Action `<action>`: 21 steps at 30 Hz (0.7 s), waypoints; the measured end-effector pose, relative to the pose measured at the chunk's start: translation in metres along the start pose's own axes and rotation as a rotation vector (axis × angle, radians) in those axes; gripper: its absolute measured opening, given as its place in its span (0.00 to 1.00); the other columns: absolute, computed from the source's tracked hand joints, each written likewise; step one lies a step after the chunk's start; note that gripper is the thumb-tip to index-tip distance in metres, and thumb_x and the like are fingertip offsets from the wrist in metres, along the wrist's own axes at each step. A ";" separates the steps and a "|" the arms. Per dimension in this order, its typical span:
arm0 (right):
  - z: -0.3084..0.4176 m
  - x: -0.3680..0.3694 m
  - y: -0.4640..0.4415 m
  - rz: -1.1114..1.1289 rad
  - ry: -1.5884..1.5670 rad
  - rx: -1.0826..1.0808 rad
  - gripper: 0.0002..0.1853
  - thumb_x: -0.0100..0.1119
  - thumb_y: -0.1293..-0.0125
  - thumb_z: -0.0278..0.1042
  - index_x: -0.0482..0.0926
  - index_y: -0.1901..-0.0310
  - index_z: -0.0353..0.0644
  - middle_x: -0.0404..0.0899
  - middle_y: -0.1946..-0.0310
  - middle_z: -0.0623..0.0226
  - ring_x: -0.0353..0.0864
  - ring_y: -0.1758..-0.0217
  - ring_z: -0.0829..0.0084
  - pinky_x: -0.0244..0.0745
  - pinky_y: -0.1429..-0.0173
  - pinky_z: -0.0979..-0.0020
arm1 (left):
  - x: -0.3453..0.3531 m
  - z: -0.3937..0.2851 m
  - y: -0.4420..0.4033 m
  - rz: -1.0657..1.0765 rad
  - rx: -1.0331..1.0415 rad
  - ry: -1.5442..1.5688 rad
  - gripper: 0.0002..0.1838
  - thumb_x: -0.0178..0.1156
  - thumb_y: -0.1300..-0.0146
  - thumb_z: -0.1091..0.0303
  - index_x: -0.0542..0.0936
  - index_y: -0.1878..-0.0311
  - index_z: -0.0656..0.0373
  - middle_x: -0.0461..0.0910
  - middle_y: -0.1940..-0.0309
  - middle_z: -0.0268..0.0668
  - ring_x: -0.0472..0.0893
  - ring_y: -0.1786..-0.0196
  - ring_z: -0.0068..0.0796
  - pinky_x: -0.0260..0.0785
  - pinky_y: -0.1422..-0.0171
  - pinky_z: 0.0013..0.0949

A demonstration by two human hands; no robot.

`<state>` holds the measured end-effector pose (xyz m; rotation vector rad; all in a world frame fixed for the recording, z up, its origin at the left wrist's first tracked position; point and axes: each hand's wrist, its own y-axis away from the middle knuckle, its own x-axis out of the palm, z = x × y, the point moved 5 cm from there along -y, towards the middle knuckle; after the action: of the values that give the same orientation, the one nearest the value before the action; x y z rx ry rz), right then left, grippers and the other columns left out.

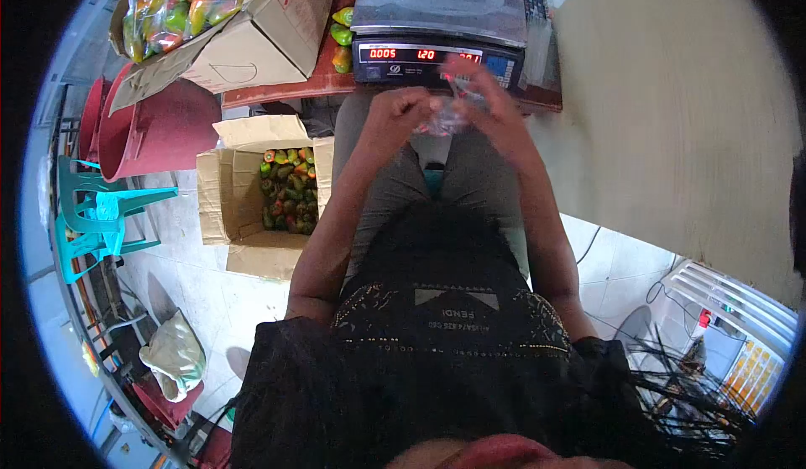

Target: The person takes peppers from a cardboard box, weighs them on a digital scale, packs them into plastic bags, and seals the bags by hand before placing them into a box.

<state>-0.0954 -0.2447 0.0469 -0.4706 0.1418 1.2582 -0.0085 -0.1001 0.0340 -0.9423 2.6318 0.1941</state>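
A crumpled clear plastic bag is held between my two hands, in front of the scale and above my lap. My left hand is closed, its curled fingers pinching the bag's left side. Motion blurs my right hand, but its thumb and fingers appear to grip the bag's other side. Just beyond them is the digital scale, with red figures lit on its front and part of the display behind my right fingers. Several green and orange peppers lie on the table left of the scale.
A cardboard box with bagged peppers stands at upper left. On the floor, an open cardboard box holds loose peppers. Dark red tubs and a teal plastic chair are farther left. A pale board spans the right side.
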 end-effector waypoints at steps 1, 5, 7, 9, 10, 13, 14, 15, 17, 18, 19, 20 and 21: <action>0.001 0.012 -0.001 0.138 -0.209 0.066 0.21 0.58 0.32 0.40 0.73 0.41 0.40 0.76 0.48 0.63 0.76 0.51 0.72 0.69 0.41 0.66 | 0.007 0.001 -0.001 0.002 0.065 0.086 0.09 0.59 0.33 0.65 0.78 0.67 0.60 0.74 0.74 0.25 0.71 0.69 0.14 0.63 0.65 0.24; -0.015 0.019 0.005 0.110 -0.519 0.251 0.21 0.58 0.32 0.43 0.74 0.44 0.38 0.76 0.52 0.67 0.74 0.49 0.75 0.69 0.42 0.68 | -0.003 -0.003 0.002 -0.076 0.091 0.234 0.08 0.61 0.36 0.67 0.78 0.67 0.61 0.73 0.77 0.24 0.70 0.72 0.15 0.64 0.66 0.25; -0.016 0.019 0.015 0.058 -0.689 0.355 0.20 0.58 0.32 0.43 0.75 0.46 0.38 0.76 0.55 0.68 0.74 0.50 0.77 0.70 0.45 0.71 | -0.007 -0.007 0.005 -0.102 0.088 0.157 0.08 0.62 0.36 0.67 0.78 0.67 0.61 0.73 0.78 0.24 0.70 0.73 0.15 0.64 0.67 0.25; -0.002 0.025 0.020 0.005 -0.611 0.305 0.17 0.58 0.32 0.42 0.77 0.50 0.38 0.77 0.60 0.68 0.74 0.56 0.80 0.70 0.52 0.74 | -0.007 -0.013 0.003 -0.112 0.062 0.048 0.08 0.63 0.37 0.66 0.78 0.67 0.61 0.73 0.78 0.24 0.70 0.73 0.15 0.64 0.67 0.25; 0.005 0.027 0.021 -0.019 -0.570 0.280 0.16 0.59 0.32 0.42 0.78 0.52 0.38 0.78 0.62 0.69 0.74 0.58 0.81 0.70 0.55 0.75 | -0.005 -0.017 0.002 -0.112 0.034 -0.025 0.09 0.63 0.37 0.66 0.78 0.67 0.61 0.73 0.78 0.24 0.70 0.73 0.15 0.63 0.67 0.24; 0.004 0.020 0.025 -0.134 -0.248 0.342 0.13 0.59 0.32 0.40 0.79 0.56 0.39 0.78 0.69 0.72 0.72 0.69 0.84 0.68 0.65 0.78 | -0.004 -0.026 -0.002 -0.103 0.026 -0.065 0.09 0.63 0.36 0.65 0.78 0.67 0.61 0.74 0.77 0.24 0.70 0.72 0.15 0.64 0.67 0.24; -0.001 0.017 0.026 -0.153 -0.270 0.349 0.12 0.59 0.33 0.39 0.80 0.57 0.39 0.77 0.71 0.73 0.71 0.72 0.85 0.67 0.68 0.79 | -0.003 -0.027 -0.003 -0.096 0.035 -0.050 0.10 0.63 0.36 0.65 0.78 0.67 0.61 0.74 0.77 0.24 0.71 0.72 0.15 0.64 0.67 0.24; -0.006 0.014 0.026 -0.173 -0.292 0.356 0.11 0.60 0.33 0.39 0.80 0.57 0.39 0.77 0.72 0.75 0.69 0.74 0.86 0.66 0.70 0.79 | -0.001 -0.024 -0.003 -0.080 0.053 0.040 0.10 0.63 0.36 0.65 0.78 0.67 0.61 0.74 0.77 0.24 0.71 0.72 0.14 0.64 0.67 0.24; -0.011 0.012 0.027 -0.181 -0.342 0.359 0.10 0.60 0.33 0.38 0.80 0.59 0.40 0.76 0.75 0.76 0.67 0.77 0.88 0.63 0.74 0.81 | 0.004 -0.010 -0.002 -0.047 0.087 0.216 0.10 0.62 0.35 0.65 0.78 0.67 0.61 0.74 0.77 0.23 0.71 0.72 0.14 0.64 0.66 0.23; -0.005 0.011 0.027 -0.168 -0.369 0.357 0.10 0.60 0.33 0.38 0.79 0.59 0.39 0.75 0.75 0.77 0.66 0.78 0.89 0.62 0.75 0.81 | 0.004 -0.005 0.000 -0.033 0.080 0.270 0.09 0.62 0.35 0.65 0.78 0.67 0.61 0.74 0.77 0.24 0.70 0.71 0.13 0.63 0.67 0.23; -0.001 0.012 0.026 -0.156 -0.396 0.356 0.10 0.61 0.33 0.38 0.79 0.60 0.39 0.75 0.76 0.77 0.65 0.79 0.89 0.61 0.76 0.81 | 0.003 -0.002 0.002 -0.018 0.073 0.323 0.09 0.62 0.35 0.66 0.78 0.68 0.61 0.73 0.77 0.24 0.70 0.71 0.13 0.63 0.67 0.23; 0.002 0.012 0.026 -0.157 -0.367 0.356 0.10 0.61 0.33 0.38 0.79 0.60 0.39 0.74 0.77 0.78 0.65 0.79 0.89 0.60 0.76 0.82 | 0.003 0.001 0.004 -0.004 0.064 0.377 0.08 0.61 0.36 0.67 0.78 0.68 0.61 0.73 0.77 0.25 0.69 0.71 0.12 0.62 0.67 0.22; 0.005 0.013 0.026 -0.156 -0.337 0.357 0.09 0.60 0.33 0.38 0.79 0.61 0.40 0.73 0.77 0.78 0.64 0.80 0.89 0.59 0.76 0.82 | 0.002 0.003 0.005 0.003 0.035 0.339 0.09 0.61 0.35 0.67 0.78 0.68 0.62 0.73 0.76 0.25 0.69 0.71 0.12 0.62 0.67 0.22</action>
<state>-0.1162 -0.2252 0.0394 0.0401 0.0404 1.1117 -0.0125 -0.0967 0.0307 -1.0387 2.9313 -0.0142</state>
